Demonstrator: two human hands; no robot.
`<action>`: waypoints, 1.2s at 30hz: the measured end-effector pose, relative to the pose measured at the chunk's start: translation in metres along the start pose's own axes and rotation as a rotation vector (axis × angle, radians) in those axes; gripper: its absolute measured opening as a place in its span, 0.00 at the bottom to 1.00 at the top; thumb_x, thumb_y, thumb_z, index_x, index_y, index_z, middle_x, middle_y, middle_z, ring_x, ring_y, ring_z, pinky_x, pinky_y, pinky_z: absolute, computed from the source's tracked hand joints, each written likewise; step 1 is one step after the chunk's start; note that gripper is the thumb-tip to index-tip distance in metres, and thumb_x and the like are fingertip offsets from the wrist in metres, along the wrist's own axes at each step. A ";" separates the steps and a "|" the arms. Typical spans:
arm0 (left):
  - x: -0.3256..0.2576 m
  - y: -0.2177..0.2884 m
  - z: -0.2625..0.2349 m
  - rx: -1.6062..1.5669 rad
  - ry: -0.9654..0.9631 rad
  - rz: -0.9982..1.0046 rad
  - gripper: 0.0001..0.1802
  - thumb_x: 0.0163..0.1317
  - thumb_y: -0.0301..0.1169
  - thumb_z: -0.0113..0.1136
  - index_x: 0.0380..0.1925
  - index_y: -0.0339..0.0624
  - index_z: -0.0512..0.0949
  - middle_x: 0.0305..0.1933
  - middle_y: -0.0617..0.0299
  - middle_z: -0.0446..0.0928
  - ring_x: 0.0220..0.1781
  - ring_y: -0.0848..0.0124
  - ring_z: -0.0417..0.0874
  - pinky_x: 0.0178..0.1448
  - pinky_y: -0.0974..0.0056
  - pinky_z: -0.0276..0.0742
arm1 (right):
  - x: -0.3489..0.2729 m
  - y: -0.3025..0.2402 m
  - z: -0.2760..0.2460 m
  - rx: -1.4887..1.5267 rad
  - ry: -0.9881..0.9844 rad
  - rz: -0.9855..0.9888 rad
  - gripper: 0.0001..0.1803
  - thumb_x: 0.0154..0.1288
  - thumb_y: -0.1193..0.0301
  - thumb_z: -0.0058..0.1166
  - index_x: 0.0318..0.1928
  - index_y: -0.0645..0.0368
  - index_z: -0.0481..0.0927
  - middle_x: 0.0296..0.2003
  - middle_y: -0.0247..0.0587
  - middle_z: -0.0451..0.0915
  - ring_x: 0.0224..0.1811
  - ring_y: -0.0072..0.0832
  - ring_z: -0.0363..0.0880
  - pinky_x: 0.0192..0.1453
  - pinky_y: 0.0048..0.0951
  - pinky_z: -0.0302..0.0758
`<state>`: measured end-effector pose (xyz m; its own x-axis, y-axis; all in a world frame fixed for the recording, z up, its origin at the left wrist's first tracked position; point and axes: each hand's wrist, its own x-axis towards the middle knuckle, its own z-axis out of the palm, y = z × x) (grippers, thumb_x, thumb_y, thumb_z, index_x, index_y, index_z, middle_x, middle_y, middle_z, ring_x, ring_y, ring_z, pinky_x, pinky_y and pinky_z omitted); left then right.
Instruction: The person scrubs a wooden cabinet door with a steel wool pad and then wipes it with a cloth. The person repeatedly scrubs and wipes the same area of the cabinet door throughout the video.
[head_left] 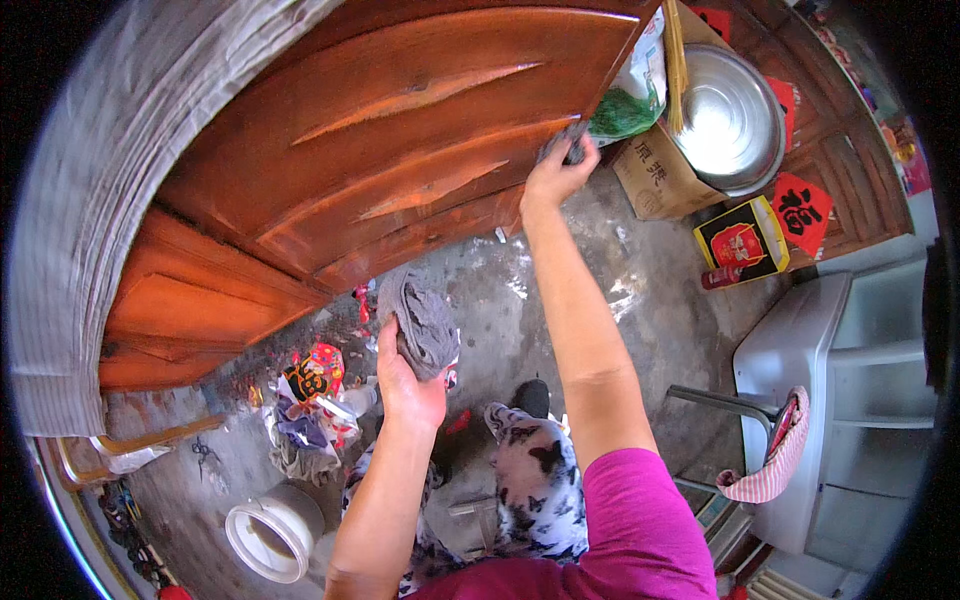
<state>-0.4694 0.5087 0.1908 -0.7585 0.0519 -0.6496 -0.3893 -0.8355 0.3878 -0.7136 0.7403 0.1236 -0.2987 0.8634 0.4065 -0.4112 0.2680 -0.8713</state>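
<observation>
A bunched grey cloth (424, 325) rests in my left hand (412, 396), its fingers curled under and around it. My right arm reaches forward, and my right hand (556, 183) is closed on a small dark grey wad (572, 141), perhaps a rag; its kind is not clear. The wad is against the outer edge of a reddish-brown wooden door (420, 130), which has carved panels and pale glare streaks. Just beyond that hand hangs a green and white plastic bag (630, 105).
At the far right a metal basin (728, 120) sits on a cardboard box (648, 180), near a black and yellow carton (740, 246). A white bucket (240, 535), a rubbish heap (300, 440) and scissors (207, 462) lie left on the concrete floor (490, 300). A chair (735, 402) stands right.
</observation>
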 end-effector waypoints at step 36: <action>-0.003 0.003 -0.012 0.262 0.243 0.011 0.20 0.75 0.44 0.53 0.57 0.48 0.82 0.60 0.61 0.85 0.63 0.59 0.84 0.67 0.50 0.80 | -0.035 0.004 0.009 0.005 0.171 0.338 0.18 0.74 0.71 0.57 0.61 0.62 0.76 0.56 0.51 0.79 0.61 0.44 0.76 0.69 0.42 0.71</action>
<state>-0.4619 0.4995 0.1864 -0.6289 -0.1144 -0.7690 -0.5267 -0.6648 0.5297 -0.7131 0.7072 0.1081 -0.2701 0.9618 0.0441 -0.3182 -0.0460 -0.9469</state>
